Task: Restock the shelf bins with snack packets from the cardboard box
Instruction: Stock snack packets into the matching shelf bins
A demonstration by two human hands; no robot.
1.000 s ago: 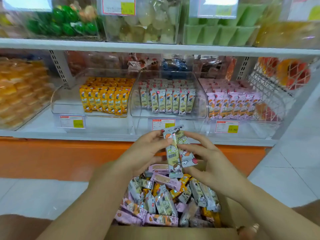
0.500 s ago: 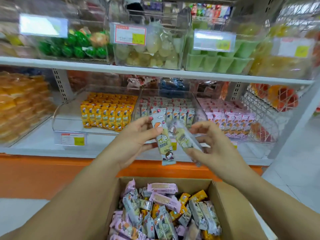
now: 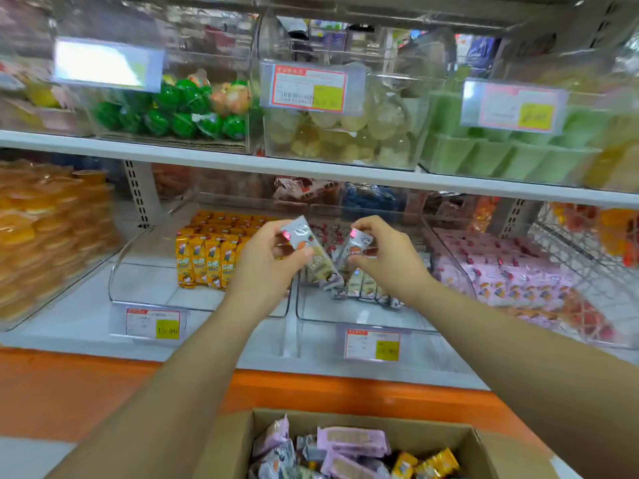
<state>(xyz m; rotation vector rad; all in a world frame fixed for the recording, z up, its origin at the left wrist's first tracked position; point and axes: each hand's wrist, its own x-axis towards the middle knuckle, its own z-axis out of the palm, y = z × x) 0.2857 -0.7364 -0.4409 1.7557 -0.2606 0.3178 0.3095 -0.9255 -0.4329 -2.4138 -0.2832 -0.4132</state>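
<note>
- The left hand [image 3: 266,257] pinches one grey packet [image 3: 311,252] between thumb and fingers, near its top end.
- The right hand [image 3: 385,255] pinches a second packet [image 3: 352,248] the same way, with its fingers curled round the top.
- Both packets hang down over the middle bin [image 3: 363,316], just above the row of matching packets [image 3: 366,288] standing inside it.
- The packets look light, thin and a bit crinkly. I think the wrapper is shiny and could slip, so a hold on the flat sealed end is best. Squeezing the middle hard might break the snack inside.
- To the left is a bin of yellow packets [image 3: 207,257]. To the right is a bin of pink packets [image 3: 511,271].
- Down low, the cardboard box [image 3: 491,454] holds more packets [image 3: 349,447], mixed pink, grey and yellow, so lots of filling is left to do.
</note>
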